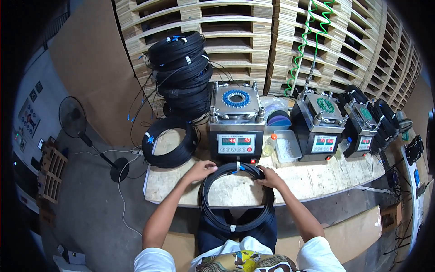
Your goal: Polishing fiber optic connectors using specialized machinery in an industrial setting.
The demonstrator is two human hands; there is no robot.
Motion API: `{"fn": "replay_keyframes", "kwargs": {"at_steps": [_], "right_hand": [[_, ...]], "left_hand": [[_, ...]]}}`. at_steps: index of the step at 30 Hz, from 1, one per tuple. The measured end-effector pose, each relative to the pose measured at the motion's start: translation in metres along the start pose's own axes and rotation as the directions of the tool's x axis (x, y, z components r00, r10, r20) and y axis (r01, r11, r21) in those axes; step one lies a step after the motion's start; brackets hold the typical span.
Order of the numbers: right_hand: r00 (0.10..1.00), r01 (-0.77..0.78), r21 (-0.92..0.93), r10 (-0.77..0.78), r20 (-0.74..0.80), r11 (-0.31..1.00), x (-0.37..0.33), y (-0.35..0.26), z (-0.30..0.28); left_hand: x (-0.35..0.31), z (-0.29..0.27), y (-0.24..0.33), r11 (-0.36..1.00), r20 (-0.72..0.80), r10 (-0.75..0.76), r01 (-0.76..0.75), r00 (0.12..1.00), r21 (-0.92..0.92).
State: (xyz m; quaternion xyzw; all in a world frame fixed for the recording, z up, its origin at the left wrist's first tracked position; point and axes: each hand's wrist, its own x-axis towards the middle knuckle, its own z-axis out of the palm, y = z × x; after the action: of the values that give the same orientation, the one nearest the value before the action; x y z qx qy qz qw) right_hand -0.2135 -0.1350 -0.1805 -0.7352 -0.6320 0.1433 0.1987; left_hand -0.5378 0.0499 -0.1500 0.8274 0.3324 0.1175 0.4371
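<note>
A coil of black cable lies in front of me, its far part on the tabletop and its near part over the table edge above my lap. White ties bind it at the near and far sides, and small blue connectors show at the far side. My left hand is closed at the coil's upper left, its fingertips partly hidden. At the upper right, my right hand grips the coil, thumb on the inner side.
Directly behind the coil stands a black polishing machine with a ring of blue connectors on top. Two similar machines stand rightward. A bottle, a clear tray, a loose coil and stacked coils surround it.
</note>
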Motion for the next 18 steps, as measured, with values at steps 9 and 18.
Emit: {"fn": "replay_keyframes", "kwargs": {"at_steps": [9,18], "right_hand": [[0.968,0.098,0.484,0.03,-0.25,0.869,0.135,-0.055,-0.188],[0.955,-0.055,0.491,0.19,-0.228,0.87,0.266,-0.072,-0.155]], "left_hand": [[0.074,-0.128,0.1,0.945,-0.433,0.046,-0.18,0.9,-0.274],[0.128,-0.124,0.115,0.975,-0.536,0.179,-0.223,0.825,-0.017]]}}
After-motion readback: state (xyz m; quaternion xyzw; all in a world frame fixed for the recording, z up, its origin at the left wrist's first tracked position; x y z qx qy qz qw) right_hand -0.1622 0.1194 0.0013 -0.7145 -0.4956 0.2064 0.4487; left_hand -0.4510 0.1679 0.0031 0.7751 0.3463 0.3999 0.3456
